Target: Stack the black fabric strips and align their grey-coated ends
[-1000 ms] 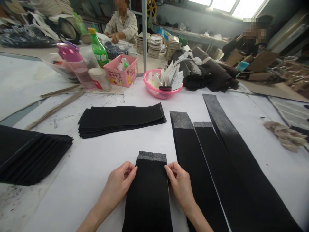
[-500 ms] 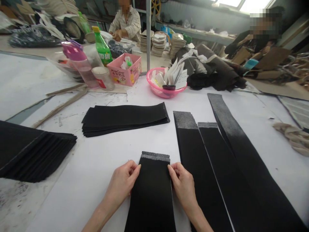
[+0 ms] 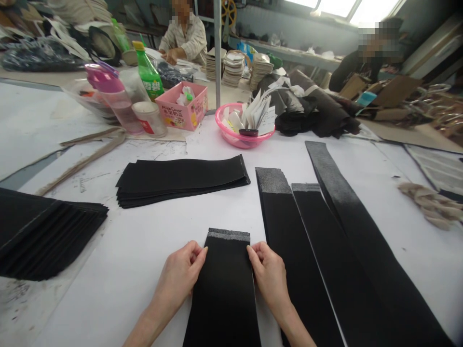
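White bench (image 3: 144, 231): our left hand (image 3: 177, 270) and right hand (image 3: 269, 272) pinch the black strip (image 3: 222, 289) between them, fingers (image 3: 254, 257) gripping both edges. Staggered grey end (image 3: 229, 235) suggests we're mid-job; strips (image 3: 289, 241) at right look undone.

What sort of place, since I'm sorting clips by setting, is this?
Probably a workshop: black strips lie in stacks, beige pieces stand piled, and dark sheet material lies heaped.

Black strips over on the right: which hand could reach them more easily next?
Likely the right hand: it's beside the nearest black strips, while the left hand is across the held black piece. Both pinch that piece's edges.
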### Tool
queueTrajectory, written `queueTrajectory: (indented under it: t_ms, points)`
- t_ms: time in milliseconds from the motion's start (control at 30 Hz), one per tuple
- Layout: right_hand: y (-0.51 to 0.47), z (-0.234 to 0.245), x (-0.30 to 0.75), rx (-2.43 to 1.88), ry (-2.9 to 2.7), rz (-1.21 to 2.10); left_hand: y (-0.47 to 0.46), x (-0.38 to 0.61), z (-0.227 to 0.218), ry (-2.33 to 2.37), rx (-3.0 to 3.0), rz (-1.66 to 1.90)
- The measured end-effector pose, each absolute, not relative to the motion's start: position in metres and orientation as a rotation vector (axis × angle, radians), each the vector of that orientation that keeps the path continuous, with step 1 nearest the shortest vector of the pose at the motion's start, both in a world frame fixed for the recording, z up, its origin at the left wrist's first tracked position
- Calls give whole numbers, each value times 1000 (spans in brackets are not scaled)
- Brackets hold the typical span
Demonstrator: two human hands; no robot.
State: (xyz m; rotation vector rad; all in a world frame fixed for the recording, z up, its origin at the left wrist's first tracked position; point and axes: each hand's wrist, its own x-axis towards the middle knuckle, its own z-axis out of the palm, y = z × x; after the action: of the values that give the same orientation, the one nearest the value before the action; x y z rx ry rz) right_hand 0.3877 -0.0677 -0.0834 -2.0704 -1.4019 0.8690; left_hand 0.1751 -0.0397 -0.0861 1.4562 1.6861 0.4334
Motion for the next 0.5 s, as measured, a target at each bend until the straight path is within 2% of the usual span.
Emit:
queueTrajectory:
  t_ms: [500]
  points:
    - [-62,-84,388,-2157,-1379,823,-37,175,-90,1709,1520,324]
